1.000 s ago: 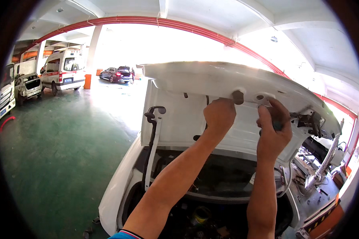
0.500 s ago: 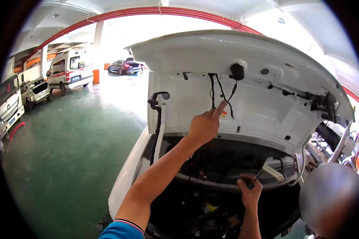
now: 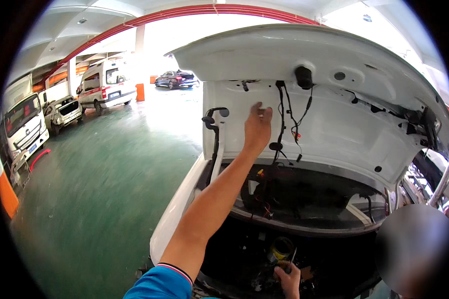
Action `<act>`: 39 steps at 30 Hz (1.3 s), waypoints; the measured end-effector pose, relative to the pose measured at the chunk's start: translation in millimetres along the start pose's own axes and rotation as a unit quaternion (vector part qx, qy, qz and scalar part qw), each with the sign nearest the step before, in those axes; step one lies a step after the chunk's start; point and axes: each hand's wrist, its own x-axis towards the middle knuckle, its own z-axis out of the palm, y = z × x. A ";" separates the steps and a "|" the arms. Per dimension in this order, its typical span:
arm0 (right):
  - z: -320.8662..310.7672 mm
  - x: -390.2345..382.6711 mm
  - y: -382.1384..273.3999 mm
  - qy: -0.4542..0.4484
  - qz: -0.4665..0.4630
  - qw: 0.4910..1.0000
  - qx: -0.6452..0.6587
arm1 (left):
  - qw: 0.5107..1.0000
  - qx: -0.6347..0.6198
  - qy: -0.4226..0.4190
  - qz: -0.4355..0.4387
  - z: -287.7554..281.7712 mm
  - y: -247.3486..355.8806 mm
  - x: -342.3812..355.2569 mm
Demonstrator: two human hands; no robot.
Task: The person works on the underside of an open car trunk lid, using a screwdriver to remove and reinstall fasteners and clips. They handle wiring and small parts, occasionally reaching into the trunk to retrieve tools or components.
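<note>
A white raised trunk lid point(image 3: 234, 55) fills the upper middle of the view, its inner side facing me. My left hand point(image 3: 258, 128) is raised before it, fingers curled but apart, with nothing in them. To the right of this hand a black wiring harness point(image 3: 280, 119) hangs from the lid, with loose connectors and a small red-and-yellow piece. Low in the view, my right hand point(image 3: 288, 280) is closed on a slim tool point(image 3: 294, 255) whose shaft points up; its exact kind does not show. Behind that hand stands an open tin point(image 3: 281, 247) with a yellow side.
Below the lid lie the rear window point(image 3: 314, 194) and a dark trunk space. A black hinge arm point(image 3: 214, 144) rises at the lid's left. Green floor point(image 3: 100, 189) stretches left, with a truck point(image 3: 26, 124), a van point(image 3: 105, 87) and cars parked beyond. A blurred round patch covers the lower right.
My left hand has let go of the wiring and moved up and left of it; the harness now hangs free. My right hand has lowered toward the tin, still holding the slim tool.
</note>
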 end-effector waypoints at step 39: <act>9.2 -70.5 93.5 0.109 0.070 0.991 0.039 | 0.891 0.352 -0.210 0.196 -59.9 76.7 97.9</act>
